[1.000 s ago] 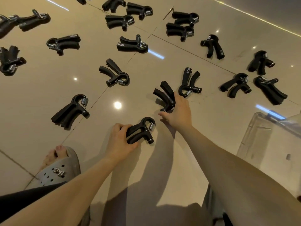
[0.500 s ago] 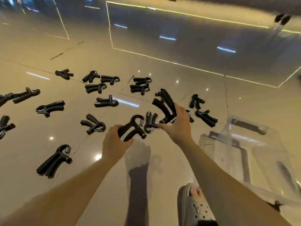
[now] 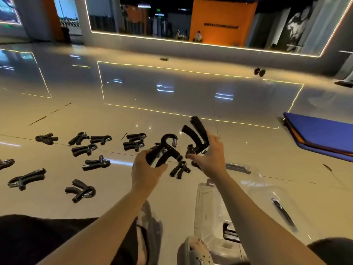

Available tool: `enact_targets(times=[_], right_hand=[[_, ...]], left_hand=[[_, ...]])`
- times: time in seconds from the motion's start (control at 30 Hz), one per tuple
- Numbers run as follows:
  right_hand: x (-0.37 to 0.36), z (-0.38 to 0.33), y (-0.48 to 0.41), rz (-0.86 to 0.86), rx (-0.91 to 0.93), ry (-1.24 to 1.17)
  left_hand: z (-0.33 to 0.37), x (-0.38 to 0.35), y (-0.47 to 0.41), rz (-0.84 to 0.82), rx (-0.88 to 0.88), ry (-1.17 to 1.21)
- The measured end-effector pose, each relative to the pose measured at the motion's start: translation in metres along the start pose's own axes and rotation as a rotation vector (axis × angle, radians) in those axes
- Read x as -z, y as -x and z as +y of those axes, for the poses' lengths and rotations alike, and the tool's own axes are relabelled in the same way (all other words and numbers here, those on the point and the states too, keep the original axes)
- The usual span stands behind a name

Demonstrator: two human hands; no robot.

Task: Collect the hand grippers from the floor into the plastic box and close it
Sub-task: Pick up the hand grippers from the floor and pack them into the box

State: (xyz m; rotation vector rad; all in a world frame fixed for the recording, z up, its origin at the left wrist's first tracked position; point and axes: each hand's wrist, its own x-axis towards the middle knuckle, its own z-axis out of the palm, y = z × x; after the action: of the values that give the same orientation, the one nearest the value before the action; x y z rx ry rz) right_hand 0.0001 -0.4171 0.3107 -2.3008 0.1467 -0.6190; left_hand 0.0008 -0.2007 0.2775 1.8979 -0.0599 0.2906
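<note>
My left hand (image 3: 147, 169) grips a black hand gripper (image 3: 166, 150) by its handles, spring end up, lifted off the floor. My right hand (image 3: 208, 157) holds a second black hand gripper (image 3: 196, 136) with its handles pointing up. Both are in the air just left of and beyond the clear plastic box (image 3: 210, 213), which stands open at my lower right. Several more black hand grippers lie scattered on the shiny floor to the left, for instance a near one (image 3: 80, 190) and another below my hands (image 3: 179, 169).
A blue mat (image 3: 321, 134) lies on the floor at the right. My sandalled foot (image 3: 196, 253) is beside the box. A clear lid part (image 3: 256, 180) lies behind the box. A mirrored wall with light strips runs along the back.
Both hands have lifted their grippers from the floor and carried them up and right toward the box. The camera has tilted up, showing the far wall.
</note>
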Motion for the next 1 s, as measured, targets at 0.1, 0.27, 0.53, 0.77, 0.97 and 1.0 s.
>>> enact_targets(times=[0.1, 0.27, 0.53, 0.77, 0.97, 1.0], right_hand=[[0.024, 0.003, 0.006, 0.013, -0.004, 0.057], [0.069, 0.014, 0.005, 0.045, -0.037, 0.137], [0.102, 0.074, 0.017, 0.015, -0.186, 0.169], [0.095, 0.172, 0.034, -0.167, -0.391, 0.167], [0.068, 0.228, 0.031, -0.378, -0.542, 0.223], [0.062, 0.236, 0.028, -0.399, -0.555, 0.226]], left_hand=[[0.018, -0.009, 0.008, -0.035, -0.102, 0.032], [0.037, -0.035, 0.009, -0.111, -0.168, 0.071], [0.018, -0.098, -0.013, -0.242, 0.014, 0.098], [-0.022, -0.17, -0.026, -0.356, 0.186, 0.118], [-0.048, -0.205, -0.029, -0.415, 0.271, 0.072], [-0.05, -0.209, -0.03, -0.431, 0.279, 0.056]])
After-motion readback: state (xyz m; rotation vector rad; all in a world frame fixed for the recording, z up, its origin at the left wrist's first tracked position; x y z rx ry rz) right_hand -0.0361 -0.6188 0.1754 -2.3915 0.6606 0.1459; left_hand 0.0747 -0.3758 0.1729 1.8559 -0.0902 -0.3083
